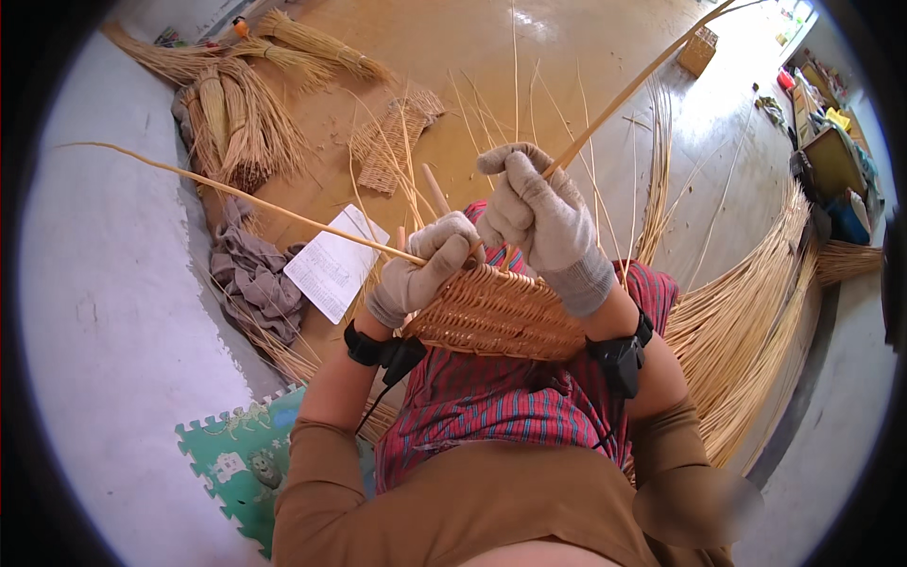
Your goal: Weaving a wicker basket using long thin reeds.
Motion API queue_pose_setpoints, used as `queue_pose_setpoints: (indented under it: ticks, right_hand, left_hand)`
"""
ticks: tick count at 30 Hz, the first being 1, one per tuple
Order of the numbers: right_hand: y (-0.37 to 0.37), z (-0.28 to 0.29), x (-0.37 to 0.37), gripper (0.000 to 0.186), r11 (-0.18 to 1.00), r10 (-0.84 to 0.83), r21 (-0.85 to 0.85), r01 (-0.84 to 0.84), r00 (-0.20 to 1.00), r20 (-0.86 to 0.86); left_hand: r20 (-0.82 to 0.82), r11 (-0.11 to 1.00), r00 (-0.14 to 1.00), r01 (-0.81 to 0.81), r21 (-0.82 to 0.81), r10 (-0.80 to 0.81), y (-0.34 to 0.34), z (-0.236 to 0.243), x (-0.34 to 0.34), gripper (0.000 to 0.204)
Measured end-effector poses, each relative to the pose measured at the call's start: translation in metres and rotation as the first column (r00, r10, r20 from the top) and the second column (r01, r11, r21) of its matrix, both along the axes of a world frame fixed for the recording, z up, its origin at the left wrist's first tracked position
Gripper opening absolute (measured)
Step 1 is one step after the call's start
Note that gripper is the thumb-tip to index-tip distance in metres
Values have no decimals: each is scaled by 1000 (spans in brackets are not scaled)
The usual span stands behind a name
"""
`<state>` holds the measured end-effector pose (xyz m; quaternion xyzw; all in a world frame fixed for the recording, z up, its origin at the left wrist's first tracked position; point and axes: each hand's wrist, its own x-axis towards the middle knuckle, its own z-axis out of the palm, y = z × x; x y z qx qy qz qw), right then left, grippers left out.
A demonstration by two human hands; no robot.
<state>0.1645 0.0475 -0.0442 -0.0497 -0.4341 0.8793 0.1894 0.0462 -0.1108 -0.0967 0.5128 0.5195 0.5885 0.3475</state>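
A half-woven wicker basket (501, 321) rests on my lap, on a red and blue striped cloth (501, 411). My left hand (425, 269), in a pale work glove, is closed at the basket's upper left edge. Its thumb presses on a long willow rod (255, 200) that reaches out to the left. Above the basket's right side, my gloved right hand (548, 217) pinches another willow strand (628, 94), which slants up to the far right. Thin upright stakes (515, 85) rise beyond the basket. Its rim under my fingers is partly hidden.
Bundles of willow (236, 113) lie at the far left, near a flat woven panel (392, 142). A printed paper (335, 265) lies beside a grey cloth (250, 265). Long loose rods (746, 331) fan out on the right. A small woven box (697, 52) stands far off.
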Motion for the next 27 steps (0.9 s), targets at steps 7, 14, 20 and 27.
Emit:
queue_pose_setpoints:
  ticks: [7,14,20,27]
  right_hand:
    - [8,-2,-5,33,1000,16,-17,-16,1000,9]
    - [8,7,3,36,998,-2,-60,-3,996,-87]
    - [65,20,39,36,973,-196,-170,154,944,-266]
    - [24,-80,94,29,879,-476,-49,474,870,-133]
  left_hand:
    - [110,993,992,67,-93,-56,-4,7,-5,32]
    - [225,969,961,196,-148,-160,1,15,-17,25]
    - [225,889,940,320,-326,-256,6,34,-32,31]
    - [149,823,924,383,-419,-353,20,39,-43,31]
